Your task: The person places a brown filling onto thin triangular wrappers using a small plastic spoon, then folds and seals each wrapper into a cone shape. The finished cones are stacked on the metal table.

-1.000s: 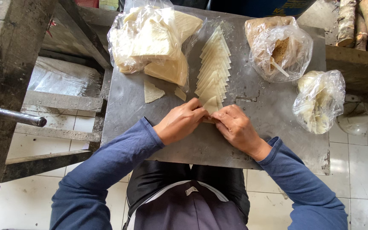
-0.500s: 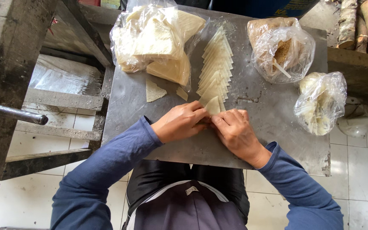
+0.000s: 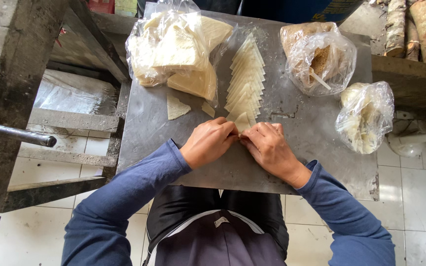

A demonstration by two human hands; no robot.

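White floor tiles are showing below a grey metal table [image 3: 149,128], where a person in dark blue sleeves is working. Both hands are meeting at the near middle of the table: the left hand [image 3: 209,142] is curling knuckles-up with its fingertips pinching a small pale folded wrapper [image 3: 242,121], and the right hand [image 3: 268,146] is mirroring it, fingers closing on the same piece from the other side. That wrapper is sitting at the near end of a row of folded wrappers [image 3: 246,81], overlapping like scales and running away from the hands. Two loose triangular scraps [image 3: 177,107] are lying just left of the row. Farther back on the left, a clear plastic bag [image 3: 173,47] is holding a stack of pale flat sheets. On the right, an open bag [image 3: 321,56] is holding brown crumbly filling with a stick in it, and a nearer bag [image 3: 366,116] is holding pale shredded filling. Logs [image 3: 412,24] are lying beyond the far right corner.
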